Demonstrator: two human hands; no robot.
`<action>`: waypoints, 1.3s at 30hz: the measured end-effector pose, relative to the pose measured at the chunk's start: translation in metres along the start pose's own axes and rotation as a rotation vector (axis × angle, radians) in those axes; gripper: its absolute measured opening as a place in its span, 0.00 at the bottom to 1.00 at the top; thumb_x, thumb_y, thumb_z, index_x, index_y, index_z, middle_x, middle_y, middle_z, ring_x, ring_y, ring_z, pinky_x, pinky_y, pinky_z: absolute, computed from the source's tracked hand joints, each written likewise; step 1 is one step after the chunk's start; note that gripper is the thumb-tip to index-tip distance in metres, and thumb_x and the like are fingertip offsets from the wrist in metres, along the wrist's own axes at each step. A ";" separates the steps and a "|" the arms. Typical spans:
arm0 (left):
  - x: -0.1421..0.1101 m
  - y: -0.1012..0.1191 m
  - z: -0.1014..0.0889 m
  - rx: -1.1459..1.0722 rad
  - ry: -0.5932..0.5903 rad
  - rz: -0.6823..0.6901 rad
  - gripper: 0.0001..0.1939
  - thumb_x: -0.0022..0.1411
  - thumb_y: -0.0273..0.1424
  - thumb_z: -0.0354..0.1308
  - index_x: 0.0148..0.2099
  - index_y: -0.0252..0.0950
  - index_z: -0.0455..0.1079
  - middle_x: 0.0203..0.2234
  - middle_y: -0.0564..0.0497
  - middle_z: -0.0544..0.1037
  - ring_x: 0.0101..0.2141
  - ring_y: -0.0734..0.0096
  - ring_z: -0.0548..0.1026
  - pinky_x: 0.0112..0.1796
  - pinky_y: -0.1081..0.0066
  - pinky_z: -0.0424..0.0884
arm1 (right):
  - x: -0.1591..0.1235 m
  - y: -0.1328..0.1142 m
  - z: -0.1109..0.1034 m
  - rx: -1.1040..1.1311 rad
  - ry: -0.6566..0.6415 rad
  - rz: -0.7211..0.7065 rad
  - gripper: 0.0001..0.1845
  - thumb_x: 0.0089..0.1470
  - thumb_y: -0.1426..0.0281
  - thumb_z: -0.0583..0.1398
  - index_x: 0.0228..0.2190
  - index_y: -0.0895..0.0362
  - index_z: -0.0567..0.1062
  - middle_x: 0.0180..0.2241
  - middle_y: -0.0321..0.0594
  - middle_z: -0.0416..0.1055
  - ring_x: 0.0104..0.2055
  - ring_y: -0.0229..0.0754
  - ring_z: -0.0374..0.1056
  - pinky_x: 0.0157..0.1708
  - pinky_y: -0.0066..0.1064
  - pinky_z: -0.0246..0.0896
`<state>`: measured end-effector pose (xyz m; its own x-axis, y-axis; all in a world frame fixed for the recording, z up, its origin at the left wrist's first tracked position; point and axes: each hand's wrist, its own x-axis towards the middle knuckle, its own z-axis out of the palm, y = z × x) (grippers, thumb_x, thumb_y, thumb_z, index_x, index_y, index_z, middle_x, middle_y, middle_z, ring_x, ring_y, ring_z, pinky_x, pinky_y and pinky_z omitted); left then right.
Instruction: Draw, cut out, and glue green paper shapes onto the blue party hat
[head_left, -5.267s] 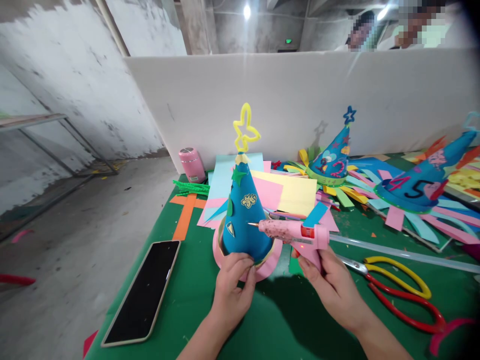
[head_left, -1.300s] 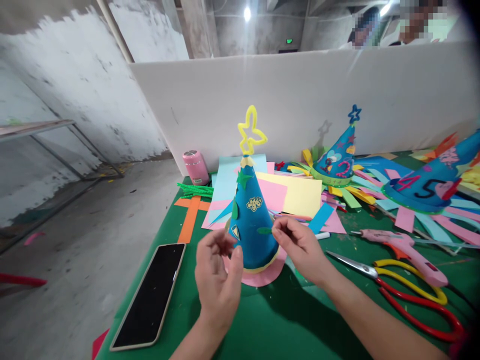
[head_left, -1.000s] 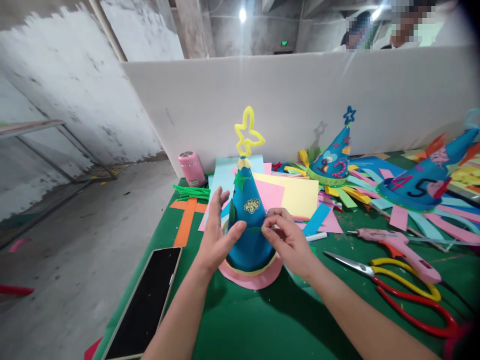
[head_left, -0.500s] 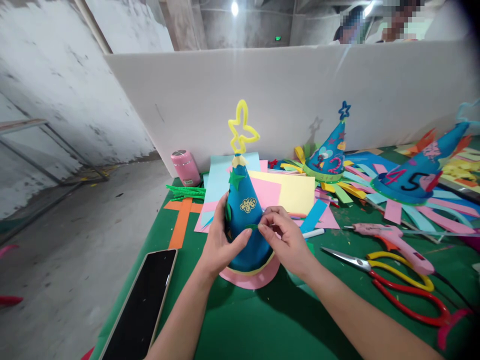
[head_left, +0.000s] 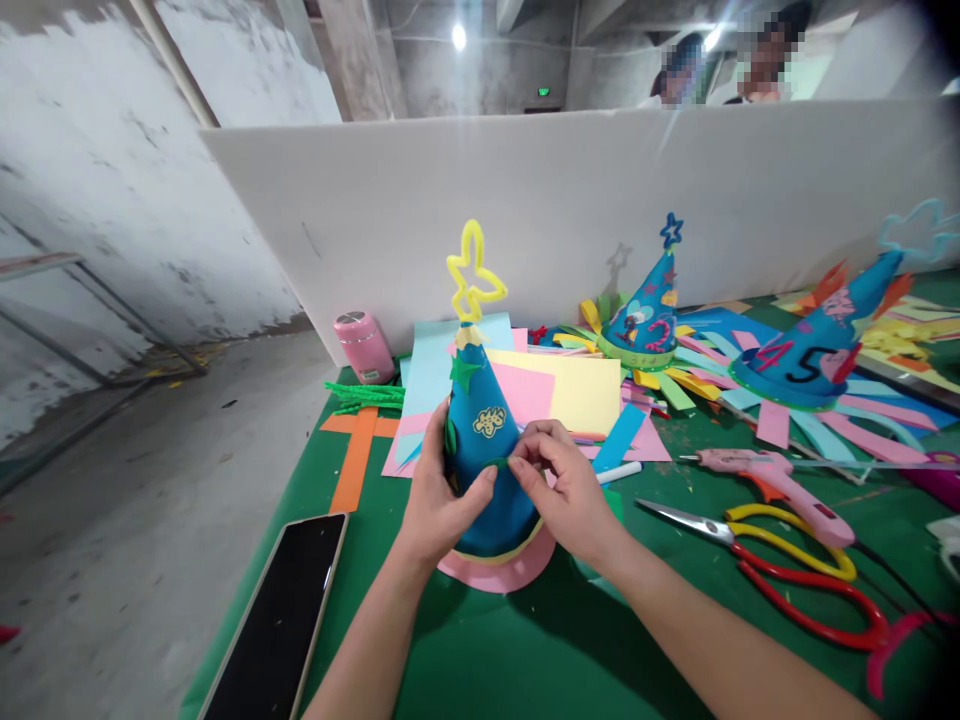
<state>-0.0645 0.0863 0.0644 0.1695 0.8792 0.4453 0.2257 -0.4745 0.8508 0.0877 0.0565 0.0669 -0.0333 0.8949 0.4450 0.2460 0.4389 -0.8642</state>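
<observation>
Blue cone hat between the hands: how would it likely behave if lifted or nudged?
Probably light: the blue cone hat looks made of craft sheet. Yellow topper may wobble: slim outline on the tip. Wide pink brim should resist tipping.

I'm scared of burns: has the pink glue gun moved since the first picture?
Yes: the glue gun moved right, from left of the scissors to beyond them.

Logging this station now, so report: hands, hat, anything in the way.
Left hand gripping blue cone hat. Right hand fingers at small green piece on its front. Hat upright. Scissors, glue gun off to the right, seemingly not in the way.
</observation>
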 end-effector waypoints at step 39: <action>-0.003 -0.007 -0.003 0.012 0.006 -0.009 0.39 0.53 0.32 0.57 0.63 0.40 0.42 0.60 0.44 0.52 0.58 0.53 0.52 0.55 0.55 0.52 | 0.000 0.014 0.007 0.134 0.067 0.176 0.21 0.47 0.71 0.59 0.44 0.52 0.61 0.34 0.38 0.61 0.30 0.38 0.59 0.29 0.31 0.59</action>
<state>-0.0695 0.0867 0.0579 0.1612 0.8837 0.4394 0.2387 -0.4669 0.8515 0.0842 0.0638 0.0530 0.0639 0.9532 0.2955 0.1115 0.2874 -0.9513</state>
